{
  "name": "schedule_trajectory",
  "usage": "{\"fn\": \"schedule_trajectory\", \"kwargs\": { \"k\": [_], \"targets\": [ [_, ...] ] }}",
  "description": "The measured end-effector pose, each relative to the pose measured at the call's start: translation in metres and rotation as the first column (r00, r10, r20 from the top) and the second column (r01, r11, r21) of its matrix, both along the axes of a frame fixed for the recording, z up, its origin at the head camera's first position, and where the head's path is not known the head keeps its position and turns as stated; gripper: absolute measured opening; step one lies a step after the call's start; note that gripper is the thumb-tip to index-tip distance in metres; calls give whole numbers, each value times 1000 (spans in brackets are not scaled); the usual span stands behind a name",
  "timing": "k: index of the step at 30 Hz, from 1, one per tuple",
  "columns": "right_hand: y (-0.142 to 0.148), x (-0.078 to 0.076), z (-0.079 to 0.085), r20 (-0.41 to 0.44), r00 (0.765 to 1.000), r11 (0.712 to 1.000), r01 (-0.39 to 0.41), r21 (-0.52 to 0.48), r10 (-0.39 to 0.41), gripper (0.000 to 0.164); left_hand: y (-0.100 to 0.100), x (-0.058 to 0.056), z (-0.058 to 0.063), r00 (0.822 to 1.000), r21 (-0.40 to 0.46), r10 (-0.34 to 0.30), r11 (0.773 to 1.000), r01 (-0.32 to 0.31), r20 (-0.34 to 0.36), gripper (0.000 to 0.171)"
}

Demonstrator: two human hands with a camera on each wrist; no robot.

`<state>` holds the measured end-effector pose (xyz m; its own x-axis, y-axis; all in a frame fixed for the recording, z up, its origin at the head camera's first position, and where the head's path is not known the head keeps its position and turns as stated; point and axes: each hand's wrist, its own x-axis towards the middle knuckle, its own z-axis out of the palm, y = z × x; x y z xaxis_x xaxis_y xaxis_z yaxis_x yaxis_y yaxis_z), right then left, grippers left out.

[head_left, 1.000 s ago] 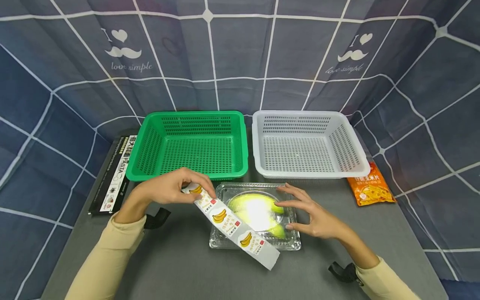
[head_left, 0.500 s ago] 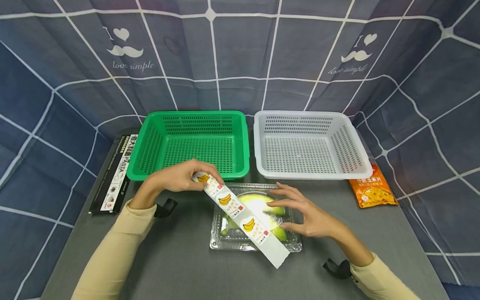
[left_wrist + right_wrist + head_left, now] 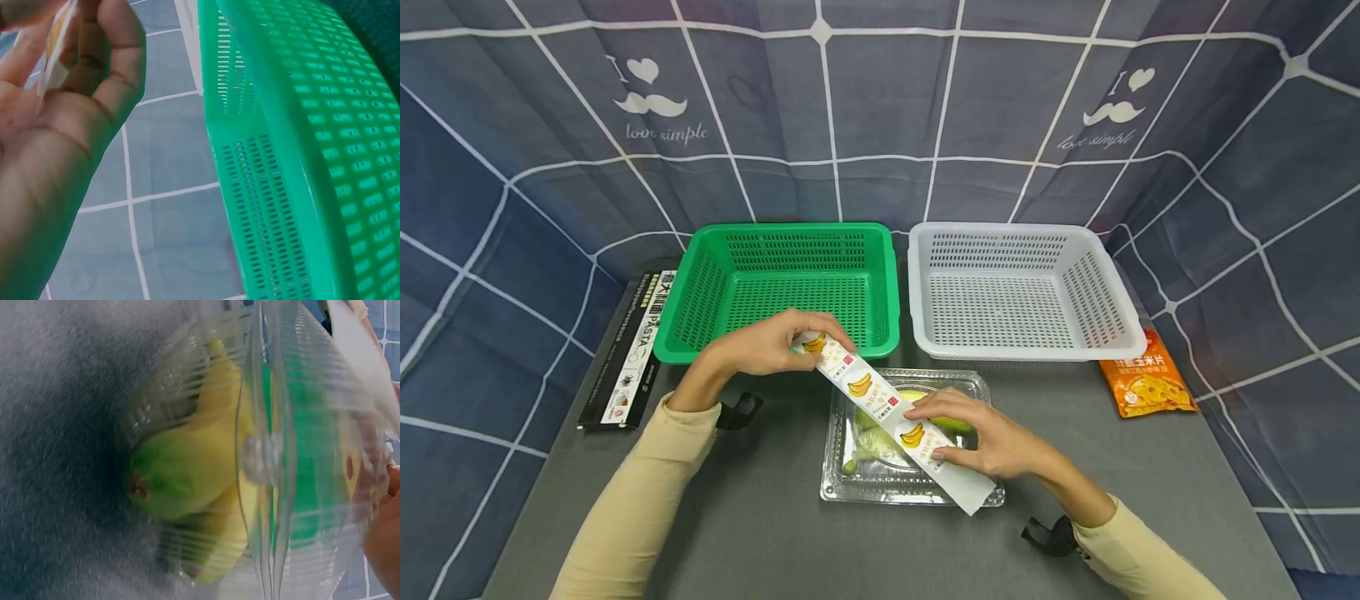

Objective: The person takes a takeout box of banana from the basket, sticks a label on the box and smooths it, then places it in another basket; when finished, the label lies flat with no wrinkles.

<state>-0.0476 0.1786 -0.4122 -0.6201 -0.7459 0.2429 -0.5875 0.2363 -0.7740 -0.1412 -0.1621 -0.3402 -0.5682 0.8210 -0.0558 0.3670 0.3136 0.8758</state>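
Observation:
My left hand (image 3: pixel 775 342) pinches the upper end of a white paper strip (image 3: pixel 880 397) with printed bananas, like a strip of labels. The strip slants down to the right over a clear plastic clamshell box (image 3: pixel 842 492). My right hand (image 3: pixel 992 433) is at the strip's lower right edge, thumb and fingers apart; whether they touch it I cannot tell. Through the box in the right wrist view, a green-yellow mango-like fruit (image 3: pixel 181 472) and a banana (image 3: pixel 219 381) show. In the left wrist view, the left hand (image 3: pixel 56 137) holds the strip's end beside the green basket (image 3: pixel 300 156).
A green basket (image 3: pixel 662 333) and a white basket (image 3: pixel 1030 351) stand side by side behind the box. A black pasta box (image 3: pixel 628 350) lies on the left. An orange snack bag (image 3: pixel 1150 379) is on the right, partly behind the white basket. The grey table (image 3: pixel 760 517) spreads in front.
My left hand and the strip have shifted right and a little up over the box. The right hand has moved left until its fingertips overlap the strip's lower part.

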Motion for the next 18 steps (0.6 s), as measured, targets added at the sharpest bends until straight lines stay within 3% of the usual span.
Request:
{"fn": "schedule_trajectory", "kwargs": {
  "k": [5,7,9,12,13,14,15,16,18],
  "targets": [
    [-4,-3,-1,108,994,996,36,-87,-26,43,1,-1,-2,992,51,119,992,-116,-52,38],
    [-6,-4,-2,140,989,989,58,-136,-39,42,2,-1,-4,973,79,184,982,-174,-136,40],
    [-7,-6,-3,153,986,980,89,-177,-62,42,4,1,-5,928,105,257,966,-237,-270,43],
    [-8,-10,-4,140,985,963,136,-234,-105,42,13,11,-6,811,164,342,940,-300,-475,40],
    [-9,-11,-4,135,984,957,151,-248,-120,42,17,17,-6,783,186,351,936,-297,-513,38],
    [-9,-12,-5,137,981,951,166,-262,-134,42,21,23,-6,772,203,344,939,-278,-535,36],
    [-9,-13,-5,133,980,945,180,-273,-148,42,26,29,-7,774,215,326,945,-247,-542,34],
    [-9,-15,-5,132,978,940,192,-282,-160,43,31,36,-7,789,219,297,953,-210,-537,32],
    [-10,-17,-4,144,975,933,208,-295,-171,44,40,48,-9,838,206,220,970,-132,-499,30]
  ]
}}
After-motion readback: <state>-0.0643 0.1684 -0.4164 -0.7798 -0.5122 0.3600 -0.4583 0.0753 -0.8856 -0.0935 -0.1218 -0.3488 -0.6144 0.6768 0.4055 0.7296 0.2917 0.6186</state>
